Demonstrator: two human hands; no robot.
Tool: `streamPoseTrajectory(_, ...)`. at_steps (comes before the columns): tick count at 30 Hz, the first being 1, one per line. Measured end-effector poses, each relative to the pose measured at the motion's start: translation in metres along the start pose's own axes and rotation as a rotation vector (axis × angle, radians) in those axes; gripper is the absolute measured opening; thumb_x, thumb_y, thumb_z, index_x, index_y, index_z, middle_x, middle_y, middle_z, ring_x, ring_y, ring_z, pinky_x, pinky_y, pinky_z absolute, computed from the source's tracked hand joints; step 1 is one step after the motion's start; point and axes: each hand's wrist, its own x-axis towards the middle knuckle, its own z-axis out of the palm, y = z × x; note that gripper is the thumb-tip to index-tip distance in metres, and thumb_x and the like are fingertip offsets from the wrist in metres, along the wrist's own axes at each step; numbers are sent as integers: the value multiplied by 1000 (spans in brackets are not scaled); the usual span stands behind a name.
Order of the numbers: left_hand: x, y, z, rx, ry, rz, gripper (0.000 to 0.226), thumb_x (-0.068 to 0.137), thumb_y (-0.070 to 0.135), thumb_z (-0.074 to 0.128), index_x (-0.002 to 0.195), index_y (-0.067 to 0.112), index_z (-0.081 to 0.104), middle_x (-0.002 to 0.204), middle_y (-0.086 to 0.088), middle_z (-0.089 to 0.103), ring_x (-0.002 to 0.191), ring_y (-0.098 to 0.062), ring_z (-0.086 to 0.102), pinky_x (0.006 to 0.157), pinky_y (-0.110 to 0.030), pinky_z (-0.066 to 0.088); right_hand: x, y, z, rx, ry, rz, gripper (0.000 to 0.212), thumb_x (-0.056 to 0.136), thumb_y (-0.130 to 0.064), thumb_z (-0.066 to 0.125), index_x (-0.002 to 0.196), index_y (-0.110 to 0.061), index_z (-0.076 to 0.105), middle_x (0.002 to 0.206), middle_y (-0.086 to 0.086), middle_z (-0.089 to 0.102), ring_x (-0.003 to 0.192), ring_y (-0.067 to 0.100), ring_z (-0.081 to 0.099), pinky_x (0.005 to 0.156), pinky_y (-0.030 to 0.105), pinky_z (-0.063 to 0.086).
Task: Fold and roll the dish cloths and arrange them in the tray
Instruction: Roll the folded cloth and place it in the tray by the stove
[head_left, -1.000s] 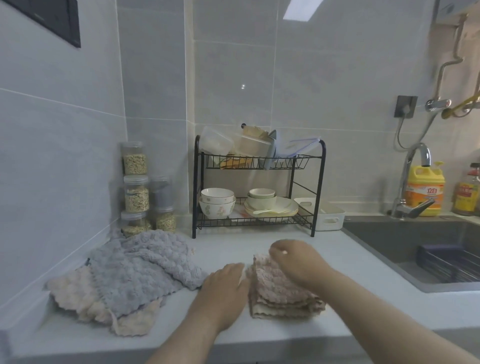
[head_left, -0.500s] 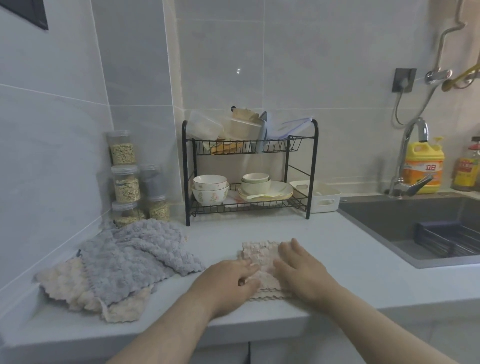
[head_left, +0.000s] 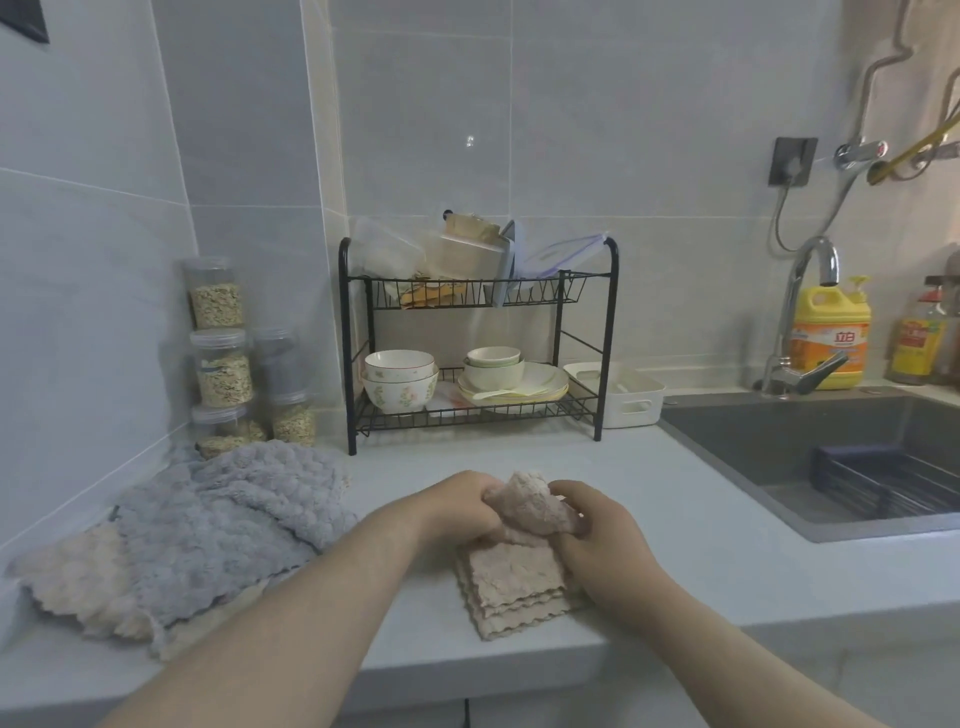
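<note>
A folded pinkish-beige dish cloth (head_left: 511, 582) lies on the counter in front of me, its scalloped near edges stacked in layers. Its far end is rolled up into a thick bundle. My left hand (head_left: 460, 506) grips the roll's left end and my right hand (head_left: 597, 530) grips its right end, fingers curled round it. To the left lies a grey dish cloth (head_left: 223, 525) on top of a cream one (head_left: 78, 582), both loose. A small white tray (head_left: 623, 397) with a handle slot stands beside the dish rack.
A black two-tier dish rack (head_left: 478, 338) with bowls and plates stands at the back. Stacked jars (head_left: 221, 353) of grain fill the left corner. The sink (head_left: 831, 457) with a tap (head_left: 805, 317) and a yellow detergent bottle (head_left: 831, 332) lies to the right.
Both hands were pressing flat on the folded cloth; now they have lifted its far end and rolled it toward me into a bundle.
</note>
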Motion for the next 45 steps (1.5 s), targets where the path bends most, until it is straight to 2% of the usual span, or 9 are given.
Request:
streamPoseTrajectory(4,-2,-14,7,-527,160,-6,23,64,-8,57,77,9,64,54,0,54,49,-15,46,49,-19,31,3,0,-6,262,49,133,46,81,-35,72,121,-26,51,105,0,64,75,14,68,60,23,55)
streamPoseTrajectory(7,-6,-26,10,-750,223,6,20,81,-11,56,97,0,61,56,-5,62,38,-9,48,43,-16,37,7,4,-5,406,-94,217,45,68,-36,83,100,-8,68,97,15,73,86,31,71,77,51,57)
streamPoseTrajectory(12,-8,-29,14,-881,219,0,38,73,21,68,103,-2,65,103,-28,69,93,-43,67,82,-47,51,6,2,-8,343,-27,230,7,85,-6,59,88,-4,66,80,21,71,69,37,69,64,49,54)
streamPoseTrajectory(22,-9,-23,28,-529,316,129,14,96,17,56,106,27,59,104,7,71,90,-3,68,76,-21,54,4,-3,-16,446,-132,225,18,88,-6,63,105,-10,64,94,14,74,87,35,71,82,51,56)
streamPoseTrajectory(28,-10,-29,16,-847,243,114,31,89,-10,54,109,11,64,103,-15,73,91,-27,70,80,-37,55,11,4,-18,625,-71,283,20,83,8,58,96,-4,67,98,31,68,84,41,65,80,52,51)
streamPoseTrajectory(34,-10,-25,16,-867,227,110,35,76,-19,57,86,9,74,93,-20,73,84,-31,69,81,-42,52,13,4,-24,705,-122,248,35,80,23,45,103,6,65,88,26,70,67,28,67,52,28,54)
streamPoseTrajectory(40,-13,-23,22,-835,388,105,32,85,3,45,71,8,74,80,-11,69,74,-22,61,67,-30,46,15,9,-19,765,-116,339,27,80,-11,53,96,1,71,103,25,69,87,35,65,83,46,50)
streamPoseTrajectory(42,-14,-25,25,-625,505,178,13,86,12,63,81,17,73,87,2,68,80,-13,60,72,-26,48,13,11,-17,555,-10,251,16,83,-18,60,85,-9,73,98,12,68,82,23,61,73,33,46)
streamPoseTrajectory(45,-10,-29,31,-309,518,224,48,77,3,74,106,38,60,112,11,60,92,-5,59,80,-13,47,9,8,-12,82,91,13,31,83,1,60,95,-27,69,115,-7,58,105,6,54,79,3,38)
